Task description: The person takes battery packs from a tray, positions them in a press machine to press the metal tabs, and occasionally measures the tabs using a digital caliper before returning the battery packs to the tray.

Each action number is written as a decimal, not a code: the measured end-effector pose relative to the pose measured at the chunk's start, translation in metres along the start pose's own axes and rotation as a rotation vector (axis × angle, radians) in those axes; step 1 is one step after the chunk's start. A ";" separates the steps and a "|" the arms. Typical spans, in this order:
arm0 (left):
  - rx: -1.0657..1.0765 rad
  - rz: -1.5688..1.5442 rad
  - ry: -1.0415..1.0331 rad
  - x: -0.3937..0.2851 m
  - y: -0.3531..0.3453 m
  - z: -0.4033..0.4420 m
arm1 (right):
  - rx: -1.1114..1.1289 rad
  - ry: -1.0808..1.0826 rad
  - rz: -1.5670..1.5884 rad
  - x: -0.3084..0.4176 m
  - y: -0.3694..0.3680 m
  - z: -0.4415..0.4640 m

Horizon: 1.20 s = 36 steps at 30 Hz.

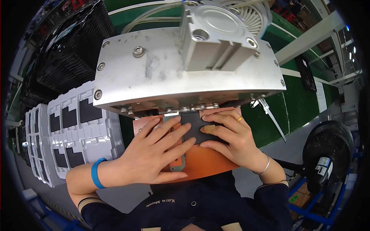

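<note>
A dark grey flat piece [191, 129] lies on the orange base [208, 161] under the front edge of a silver metal press [154, 81]. My left hand [154, 150] is spread flat, its fingers over a grey-green strip [178, 163] and reaching the dark piece's left edge. From the right, my right hand [233, 138] rests its fingertips on the dark piece, fingers apart and slightly bent. Neither hand is closed round anything. The parts beneath my palms are hidden.
White trays [92, 133] with dark cut pieces are stacked at the left, with black crates [69, 50] behind them. A caliper [271, 115] lies on the green table [293, 104] at right. A black fan [327, 150] stands at the far right.
</note>
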<state>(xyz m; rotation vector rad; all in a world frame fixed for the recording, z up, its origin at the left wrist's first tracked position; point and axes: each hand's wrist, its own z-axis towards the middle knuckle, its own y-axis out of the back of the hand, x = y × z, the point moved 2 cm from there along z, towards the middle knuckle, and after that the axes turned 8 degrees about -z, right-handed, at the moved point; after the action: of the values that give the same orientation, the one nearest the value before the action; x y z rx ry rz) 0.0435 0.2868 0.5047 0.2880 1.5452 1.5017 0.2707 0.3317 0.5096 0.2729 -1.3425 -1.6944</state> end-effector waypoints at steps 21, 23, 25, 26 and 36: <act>0.033 -0.069 0.040 0.000 -0.001 0.000 | 0.062 -0.035 0.025 -0.001 0.001 0.002; 0.025 -0.084 0.042 0.001 -0.002 0.000 | 0.067 -0.042 0.010 0.000 0.001 0.002; 0.016 -0.081 0.039 0.001 -0.003 -0.001 | 0.071 -0.043 0.011 0.000 0.001 0.001; 0.017 -0.081 0.041 0.001 -0.003 -0.001 | 0.074 -0.045 0.013 0.000 0.000 0.001; -0.005 -0.079 0.036 0.000 -0.003 -0.001 | 0.073 -0.047 -0.003 0.000 0.000 0.001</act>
<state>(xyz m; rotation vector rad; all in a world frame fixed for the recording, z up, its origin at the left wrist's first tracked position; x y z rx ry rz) 0.0440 0.2859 0.5019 0.1956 1.5629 1.4559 0.2704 0.3326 0.5099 0.2790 -1.4412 -1.6658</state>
